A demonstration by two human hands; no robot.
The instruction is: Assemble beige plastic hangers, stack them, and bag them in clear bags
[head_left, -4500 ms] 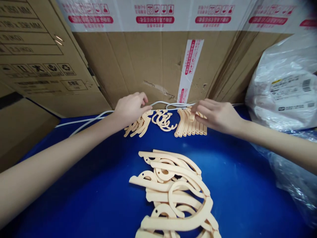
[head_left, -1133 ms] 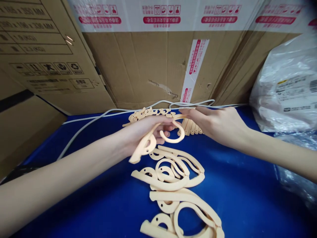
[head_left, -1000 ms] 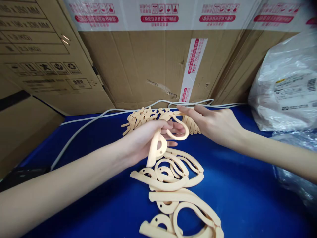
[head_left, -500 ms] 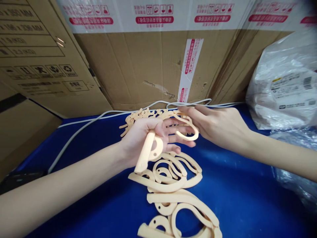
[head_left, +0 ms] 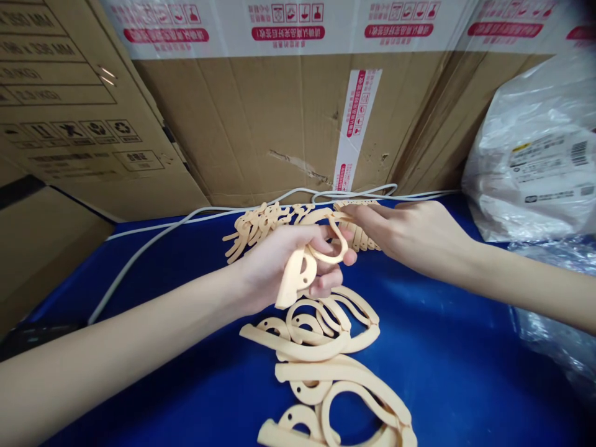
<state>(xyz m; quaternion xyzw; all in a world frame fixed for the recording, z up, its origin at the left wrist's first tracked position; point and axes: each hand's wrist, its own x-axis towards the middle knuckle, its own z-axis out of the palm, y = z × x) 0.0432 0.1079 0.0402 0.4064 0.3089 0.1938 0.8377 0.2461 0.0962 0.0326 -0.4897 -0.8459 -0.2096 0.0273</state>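
My left hand [head_left: 298, 264] is closed around a cream plastic folding hanger [head_left: 291, 279], its round, holed end below my thumb and its curved hook lying across my fingers. At the far end of the held part, my right hand [head_left: 391, 226] has its fingers pinched together on a thin cream piece that seems to join the hanger; the fingertips are partly hidden. Nearer me on the blue surface lie folded cream hangers [head_left: 311, 371], some overlapping. Behind my hands sit a pile of loose curved cream pieces [head_left: 254, 223] and a row of cream pieces [head_left: 361, 236].
The blue surface [head_left: 447, 372] runs up to a tall cardboard box [head_left: 261, 124] at the back. A white cable [head_left: 139, 273] trails along the rear and left. A second carton [head_left: 74, 93] stands left; a plastic-wrapped package [head_left: 535, 155] is at right.
My left fingers have curled in around the hanger, and that hand has moved slightly right. The hook has shifted left, and my right fingertips now pinch at the hanger's far end.
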